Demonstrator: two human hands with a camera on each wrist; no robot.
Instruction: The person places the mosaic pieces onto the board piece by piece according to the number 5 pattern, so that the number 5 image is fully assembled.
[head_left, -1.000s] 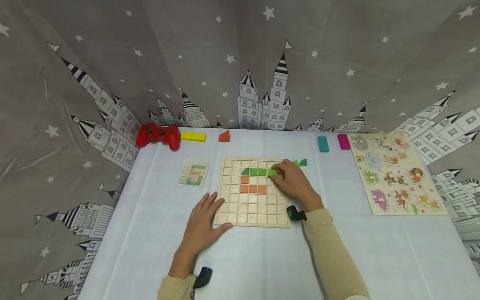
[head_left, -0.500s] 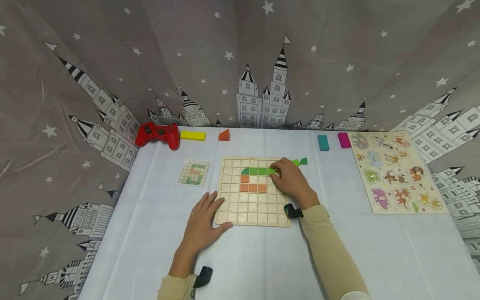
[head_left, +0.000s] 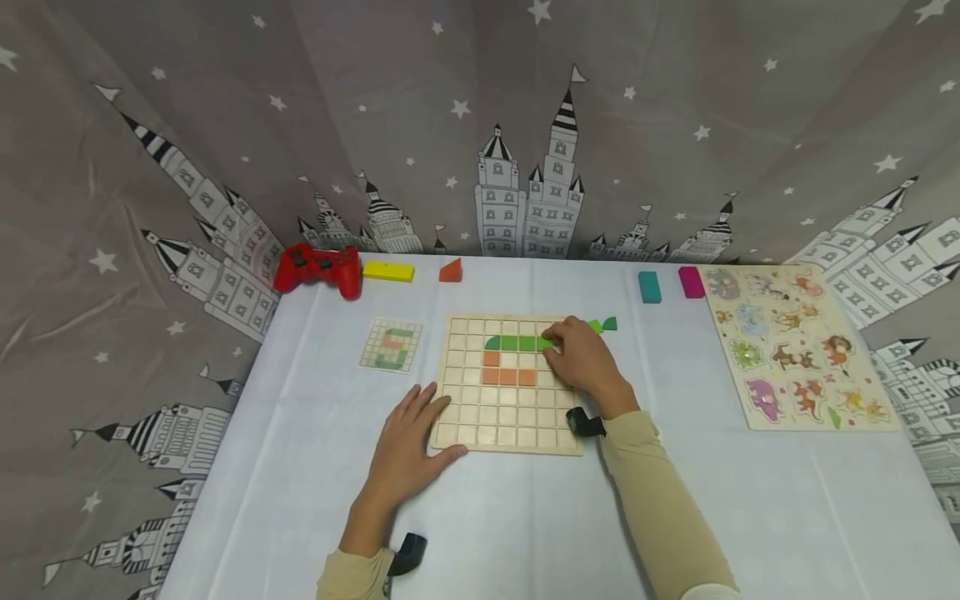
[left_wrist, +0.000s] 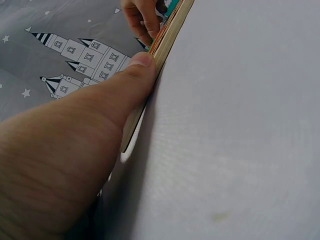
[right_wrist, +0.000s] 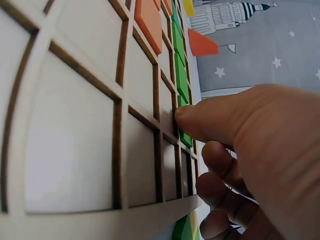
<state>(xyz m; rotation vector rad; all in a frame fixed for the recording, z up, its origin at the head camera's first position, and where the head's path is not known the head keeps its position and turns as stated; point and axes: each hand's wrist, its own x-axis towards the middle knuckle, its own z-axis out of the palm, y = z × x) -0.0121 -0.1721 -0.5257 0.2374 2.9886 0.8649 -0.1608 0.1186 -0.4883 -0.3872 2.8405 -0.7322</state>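
A wooden grid board (head_left: pixel 487 417) lies on the white table. Orange tiles (head_left: pixel 508 377) and a row of green tiles (head_left: pixel 517 342) sit in its cells, with a rounded piece at the row's left end. My right hand (head_left: pixel 588 362) pinches a green square tile (right_wrist: pixel 186 141) at the right end of that row; the thumb lies on it and the index fingertip is hidden. My left hand (head_left: pixel 405 450) rests at the board's lower left corner, fingers straight, thumb (left_wrist: pixel 137 70) against the front edge.
A small pattern card (head_left: pixel 391 345) lies left of the board. Green pieces (head_left: pixel 611 323) lie beyond its upper right corner. Along the back are a red game controller (head_left: pixel 318 269), yellow block (head_left: pixel 388 272), orange block (head_left: pixel 451 270), teal block (head_left: pixel 649 287), magenta block (head_left: pixel 691 282) and animal puzzle (head_left: pixel 862 423).
My right hand has shifted slightly left and brought the green tile into line with the green row. The left hand has stayed at the board's corner.
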